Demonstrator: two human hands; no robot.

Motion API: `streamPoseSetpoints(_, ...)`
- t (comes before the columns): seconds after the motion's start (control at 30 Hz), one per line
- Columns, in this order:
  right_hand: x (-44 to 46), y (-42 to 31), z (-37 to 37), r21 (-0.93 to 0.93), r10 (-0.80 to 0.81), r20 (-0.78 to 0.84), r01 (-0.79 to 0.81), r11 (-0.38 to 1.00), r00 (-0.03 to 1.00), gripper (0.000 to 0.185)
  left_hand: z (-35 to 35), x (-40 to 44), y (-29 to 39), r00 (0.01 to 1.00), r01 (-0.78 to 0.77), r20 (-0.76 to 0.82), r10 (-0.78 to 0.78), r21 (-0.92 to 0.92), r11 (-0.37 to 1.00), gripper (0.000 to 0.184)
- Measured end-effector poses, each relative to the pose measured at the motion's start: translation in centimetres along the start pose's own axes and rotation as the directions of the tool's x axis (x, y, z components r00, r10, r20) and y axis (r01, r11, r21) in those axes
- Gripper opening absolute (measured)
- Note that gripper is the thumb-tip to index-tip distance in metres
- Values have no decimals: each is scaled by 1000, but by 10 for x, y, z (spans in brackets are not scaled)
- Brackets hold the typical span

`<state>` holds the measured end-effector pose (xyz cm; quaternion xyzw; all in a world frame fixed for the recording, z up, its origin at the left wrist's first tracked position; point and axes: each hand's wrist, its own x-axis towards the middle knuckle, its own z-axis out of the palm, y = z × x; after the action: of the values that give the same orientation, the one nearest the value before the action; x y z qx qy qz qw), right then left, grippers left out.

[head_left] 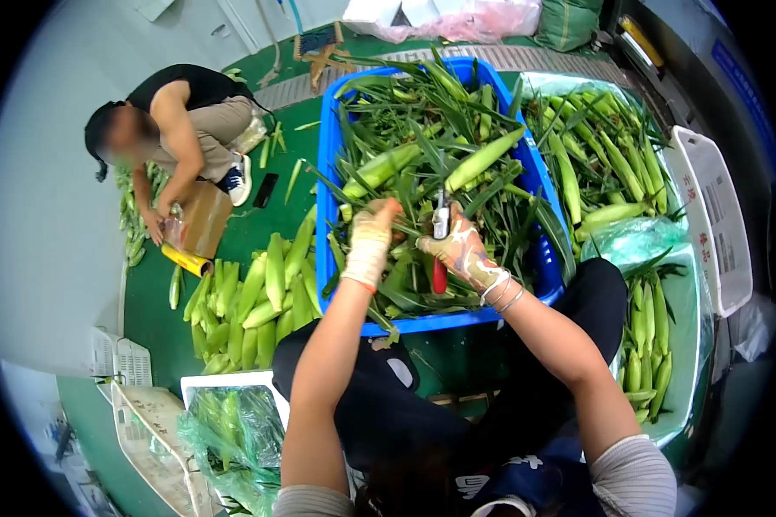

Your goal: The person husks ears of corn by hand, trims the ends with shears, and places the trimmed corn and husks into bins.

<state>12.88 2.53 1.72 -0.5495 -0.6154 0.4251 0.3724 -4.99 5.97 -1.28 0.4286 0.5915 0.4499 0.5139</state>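
My right hand (461, 252), in a patterned glove, is closed around pruning shears (441, 222) with a red handle pointing down. Just beyond the shears' tip lies a green ear of corn (485, 160) in its husk. My left hand (371, 241), in a pale glove with orange at the fingertips, has its fingers curled in near some leaves; what they grip, if anything, is hidden. Both hands are over a blue tub (326, 129) heaped with leaves and husk trimmings (422, 108). Another husked-in ear (381, 170) rests on the heap ahead of my left hand.
Corn ears (254, 297) are piled left of the tub. Lined boxes of corn (608, 155) stand right, beside a white crate (714, 220). Front left, a foam box (233, 422) holds bagged corn. A person (185, 129) crouches at a cardboard box (207, 215); a phone (265, 190) lies nearby.
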Motion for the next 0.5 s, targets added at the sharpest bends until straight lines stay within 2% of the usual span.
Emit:
streamPoseSetpoints(0.03, 1, 10, -5, -119, -60, 19, 62, 991, 998, 51, -2, -5, 4, 999, -17, 28, 20, -93, 996, 48)
streamPoseSetpoints(0.07, 0, 20, -8, -58, -54, -8, 53, 997, 999, 57, -13, -2, 3, 999, 22, 34, -19, -85, 996, 55)
streamPoseSetpoints(0.1, 0, 21, -11, 6, 43, 34, -43, 999, 999, 60, -24, -4, 8, 999, 38, 20, -37, -35, 999, 59)
streamPoseSetpoints(0.13, 4, 21, -12, 71, 130, 77, -136, 988, 989, 64, -35, -4, 16, 998, 67, 8, -69, 127, 990, 61)
streamPoseSetpoints(0.17, 7, 36, -2, -23, 236, 41, -235, 972, 971, 64, -52, 1, 15, 1000, 26, -4, -26, 317, 948, 59)
streamPoseSetpoints(0.2, 0, 24, -4, 5, 207, 91, -208, 978, 974, 68, -60, -5, 21, 999, -8, -37, 22, 338, 941, 55)
streamPoseSetpoints(0.27, -2, 35, 15, -275, 115, 112, -80, 958, 987, 67, -77, -16, 41, 996, -55, -45, 77, 364, 930, 52)
streamPoseSetpoints(0.3, -6, 25, 19, -331, 165, 89, -128, 935, 982, 64, -80, -24, 54, 990, -70, -86, 111, 383, 921, 42)
streamPoseSetpoints(0.33, -4, 27, 27, -309, 247, 6, -233, 922, 969, 55, -84, -27, 59, 988, -69, -104, 118, 390, 918, 42)
streamPoseSetpoints(0.4, 10, 57, 32, -222, 196, 24, -185, 957, 980, 50, -86, -32, 66, 980, 26, 157, -120, 500, 866, 32)
streamPoseSetpoints(0.43, 9, 56, 32, -24, 229, 13, -229, 973, 973, 42, -80, -34, 57, 948, -47, 294, -125, 515, 856, 31)
streamPoseSetpoints(0.47, 14, 76, 39, 281, 218, 47, -222, 934, 975, 30, -70, -28, 46, 894, -266, 438, -96, 690, 673, 38)
streamPoseSetpoints(0.5, 15, 60, 29, 413, 231, 122, -260, 873, 965, 23, -55, -32, 37, 878, -293, 467, -106, 699, 653, 48)
